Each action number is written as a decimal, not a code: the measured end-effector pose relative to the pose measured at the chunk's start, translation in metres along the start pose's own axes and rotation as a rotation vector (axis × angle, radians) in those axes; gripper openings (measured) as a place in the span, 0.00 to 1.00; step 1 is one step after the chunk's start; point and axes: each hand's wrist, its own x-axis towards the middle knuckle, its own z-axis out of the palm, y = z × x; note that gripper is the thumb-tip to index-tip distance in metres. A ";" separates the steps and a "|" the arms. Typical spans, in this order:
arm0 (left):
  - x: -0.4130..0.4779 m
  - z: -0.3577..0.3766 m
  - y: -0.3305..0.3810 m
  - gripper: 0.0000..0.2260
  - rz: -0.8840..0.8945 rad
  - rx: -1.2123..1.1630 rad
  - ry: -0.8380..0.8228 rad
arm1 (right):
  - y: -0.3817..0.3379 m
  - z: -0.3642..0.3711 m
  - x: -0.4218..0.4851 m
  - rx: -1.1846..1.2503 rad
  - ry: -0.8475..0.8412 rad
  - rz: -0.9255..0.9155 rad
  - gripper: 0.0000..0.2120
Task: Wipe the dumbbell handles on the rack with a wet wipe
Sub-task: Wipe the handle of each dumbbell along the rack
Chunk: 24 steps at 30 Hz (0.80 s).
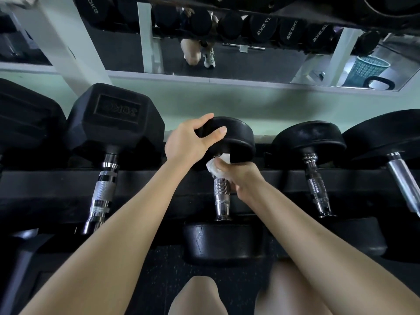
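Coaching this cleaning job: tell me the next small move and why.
Probably draw the right hand and wet wipe along the handle toward the near head: the wipe sits at the far end, the knurled stretch below is uncovered, and the left hand grips the far head.

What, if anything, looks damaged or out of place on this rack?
The wiped dumbbell shows what looks like a thin crack line and pale scuffs on the left of its near head. The neighbouring dumbbell's far head, to the right, has whitish scuffing. Nothing looks spilled or askew.
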 end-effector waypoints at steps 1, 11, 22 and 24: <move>-0.001 0.000 0.000 0.24 0.003 0.008 0.001 | 0.002 -0.001 -0.002 -0.073 0.004 -0.039 0.08; -0.001 0.001 0.001 0.24 -0.011 0.011 0.004 | 0.018 -0.029 -0.020 -0.462 -0.274 0.097 0.23; -0.001 0.009 -0.001 0.24 -0.008 -0.010 0.017 | 0.007 -0.027 -0.024 -0.062 -0.319 0.043 0.15; -0.002 0.010 0.000 0.24 -0.003 -0.018 0.019 | 0.011 -0.019 -0.018 -0.195 -0.230 -0.037 0.12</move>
